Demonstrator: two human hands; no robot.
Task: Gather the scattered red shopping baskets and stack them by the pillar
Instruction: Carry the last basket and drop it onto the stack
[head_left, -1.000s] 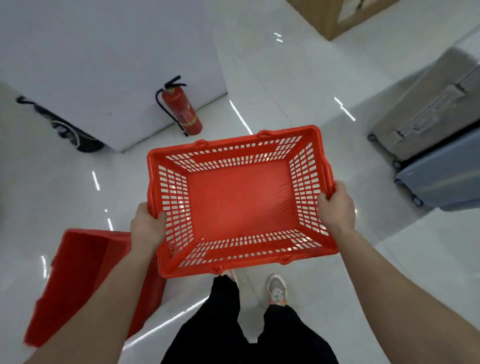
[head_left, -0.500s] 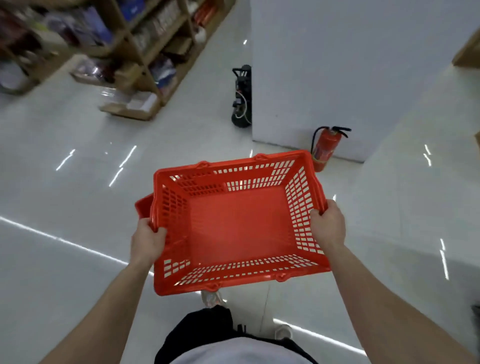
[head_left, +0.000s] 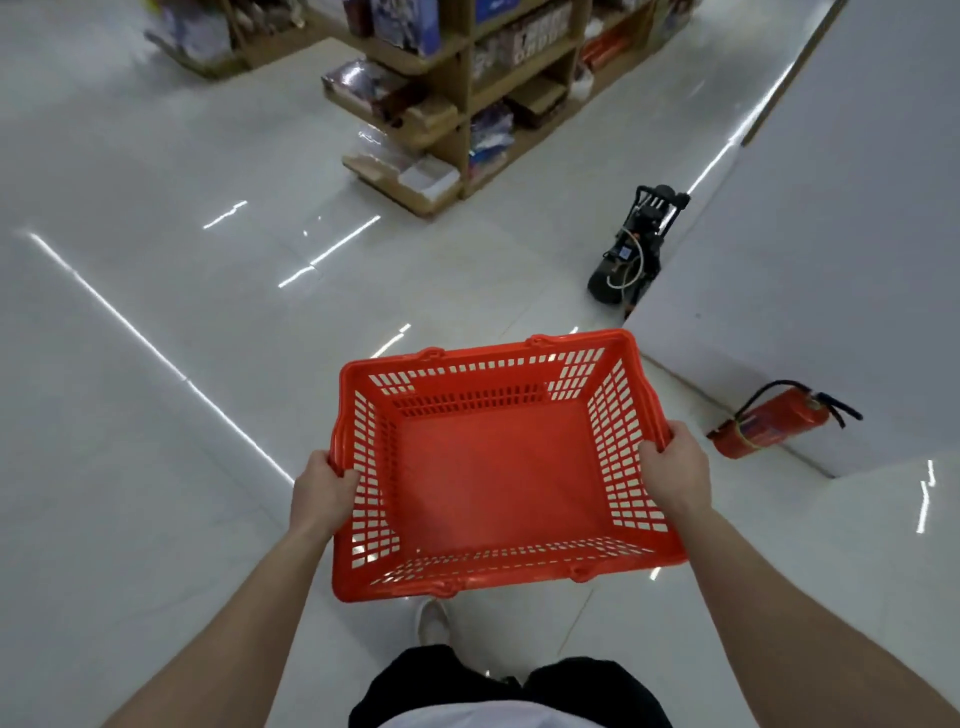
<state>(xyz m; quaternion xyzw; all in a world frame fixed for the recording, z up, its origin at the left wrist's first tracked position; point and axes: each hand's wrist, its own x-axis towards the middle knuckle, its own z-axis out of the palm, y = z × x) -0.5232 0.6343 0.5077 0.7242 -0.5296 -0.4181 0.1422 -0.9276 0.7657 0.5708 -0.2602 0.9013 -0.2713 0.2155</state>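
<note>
So one red shopping basket (head_left: 498, 467) is in hand and that's about all the progress you can confirm here: no stack showing anywhere, and no other baskets on the floor in view, so I'd guess most of the gathering and all the stacking is left. Left hand (head_left: 322, 493) and right hand (head_left: 675, 467) are each wrapped tight over a short side rim, basket held level in front of the body, above the glossy floor (head_left: 182, 467). It's empty, slotted walls, solid bottom, handles folded down. White pillar (head_left: 831, 286) sits far right, with a fire extinguisher (head_left: 769, 421) at its base.
</note>
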